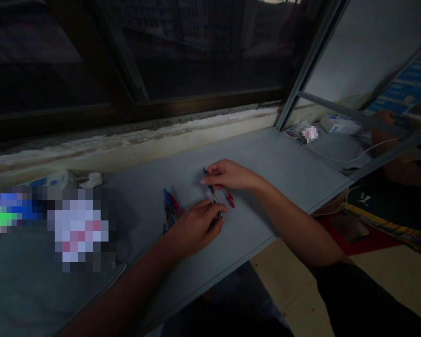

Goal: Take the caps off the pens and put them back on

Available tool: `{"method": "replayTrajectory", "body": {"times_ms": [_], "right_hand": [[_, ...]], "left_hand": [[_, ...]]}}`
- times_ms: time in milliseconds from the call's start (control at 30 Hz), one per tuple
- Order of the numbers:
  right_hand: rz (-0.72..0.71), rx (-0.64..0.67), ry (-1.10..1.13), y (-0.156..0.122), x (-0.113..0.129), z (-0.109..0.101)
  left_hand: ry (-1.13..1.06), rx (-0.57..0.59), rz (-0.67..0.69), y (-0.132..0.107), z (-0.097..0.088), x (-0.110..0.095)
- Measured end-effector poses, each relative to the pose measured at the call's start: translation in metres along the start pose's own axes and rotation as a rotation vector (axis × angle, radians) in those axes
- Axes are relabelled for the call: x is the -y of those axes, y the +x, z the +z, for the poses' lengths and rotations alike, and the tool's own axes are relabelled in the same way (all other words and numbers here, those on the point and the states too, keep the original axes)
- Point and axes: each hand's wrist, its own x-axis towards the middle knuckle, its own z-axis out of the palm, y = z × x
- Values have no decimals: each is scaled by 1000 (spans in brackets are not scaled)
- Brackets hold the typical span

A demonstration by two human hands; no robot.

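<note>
Above the grey desk [252, 159], a slim dark pen [214, 195] slants between my two hands. My right hand [228, 174] pinches its far, dark end between thumb and fingers. Lower down, my left hand [201, 223] grips the near end, its thumb and fingers closed around it. A red pen [229, 197] lies just below my right hand, partly hidden by it. To the left rests a bunch of pens [169, 206] with blue, red and dark parts, partly behind my left hand. In the dim light I cannot tell whether the dark end is a separate cap.
A window [203, 51] runs along the back above a worn sill [133, 152]. Tissue packs [56, 179] and blurred items stand at the left. Beyond a metal post [307, 65] at the right are a white cable [337, 160], a tissue pack [340, 124] and another person's arm [386, 135].
</note>
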Motion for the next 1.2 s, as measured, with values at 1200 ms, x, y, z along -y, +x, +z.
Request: {"method": "replayTrajectory", "body": {"times_ms": [1200], "right_hand": [[-273,63,-711,-16,9,52]], "left_hand": [[29,-259,-692,-51,-30,4]]}}
